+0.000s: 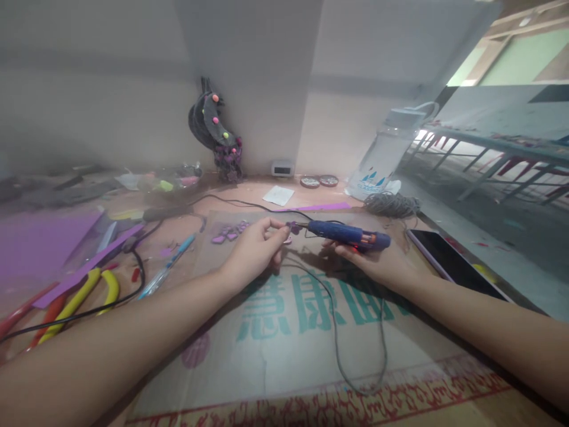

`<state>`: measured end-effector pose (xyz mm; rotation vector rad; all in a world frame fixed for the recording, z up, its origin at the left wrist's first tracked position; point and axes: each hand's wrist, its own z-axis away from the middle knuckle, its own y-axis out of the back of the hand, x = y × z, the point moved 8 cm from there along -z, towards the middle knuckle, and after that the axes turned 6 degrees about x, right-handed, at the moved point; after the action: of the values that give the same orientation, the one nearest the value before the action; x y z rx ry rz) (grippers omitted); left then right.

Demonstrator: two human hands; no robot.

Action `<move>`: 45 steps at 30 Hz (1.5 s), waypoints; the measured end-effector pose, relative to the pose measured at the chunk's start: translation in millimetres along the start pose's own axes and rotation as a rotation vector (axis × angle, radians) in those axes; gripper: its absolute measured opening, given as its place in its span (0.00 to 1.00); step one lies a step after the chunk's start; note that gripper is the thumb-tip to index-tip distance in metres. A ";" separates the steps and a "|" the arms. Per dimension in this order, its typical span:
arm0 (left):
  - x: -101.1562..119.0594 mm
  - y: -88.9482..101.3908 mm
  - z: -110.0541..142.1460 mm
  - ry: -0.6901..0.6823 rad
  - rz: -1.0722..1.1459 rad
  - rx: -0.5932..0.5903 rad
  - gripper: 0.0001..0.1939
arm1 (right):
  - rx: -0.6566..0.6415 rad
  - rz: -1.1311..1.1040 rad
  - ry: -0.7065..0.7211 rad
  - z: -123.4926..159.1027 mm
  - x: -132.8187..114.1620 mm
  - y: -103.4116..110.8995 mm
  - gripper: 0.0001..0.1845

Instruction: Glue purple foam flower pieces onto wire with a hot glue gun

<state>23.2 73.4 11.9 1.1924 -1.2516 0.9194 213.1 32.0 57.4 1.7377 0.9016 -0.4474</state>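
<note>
A blue hot glue gun lies in my right hand, its fingers wrapped round the handle and a small red light glowing beneath. Its nozzle points left and meets a small purple piece. My left hand pinches that piece between thumb and fingertips; its exact shape is too small to tell. A grey cord hangs below the hands and loops over the printed sheet. Just left of my left hand, several small purple pieces lie on the sheet.
Printed sheet covers the table. To the left are pliers with yellow handles, a blue pen and purple sheets. Behind stand a grey crescent decoration and a water bottle. Grey yarn and a phone lie right.
</note>
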 end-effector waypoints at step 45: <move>4.7 -5.8 4.3 -0.031 0.046 -0.022 0.11 | 0.109 0.186 0.018 -1.1 9.8 0.8 0.10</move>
<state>28.6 67.6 15.3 1.1688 -1.3156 0.9213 219.8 36.3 51.6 1.9087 0.7307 -0.3644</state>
